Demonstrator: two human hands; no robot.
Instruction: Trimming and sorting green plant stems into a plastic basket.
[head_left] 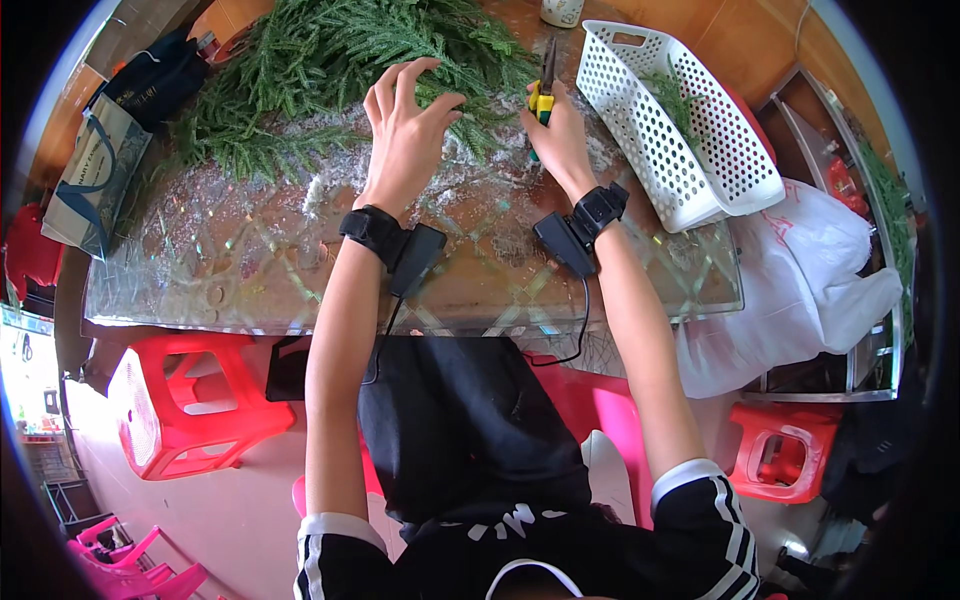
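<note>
A heap of green artificial pine branches [330, 55] covers the far side of the table [300, 270]. My left hand [408, 130] hovers at the near edge of the heap, its fingers spread and curved, with nothing seen in them. In my right hand [560, 140] is a pair of long-nose pliers [543, 100] with yellow and green handles, its dark jaws pointing away from me. White fluff [460, 165] and small green bits lie scattered on the tabletop between and around my hands.
To the right stands a white perforated basket [640, 130] with a few green sprigs [680, 100] inside. A white plastic bag [790, 290] bulges beside the table. A paper bag [95, 185] sits at the left edge. Red stools [200, 400] stand on the floor.
</note>
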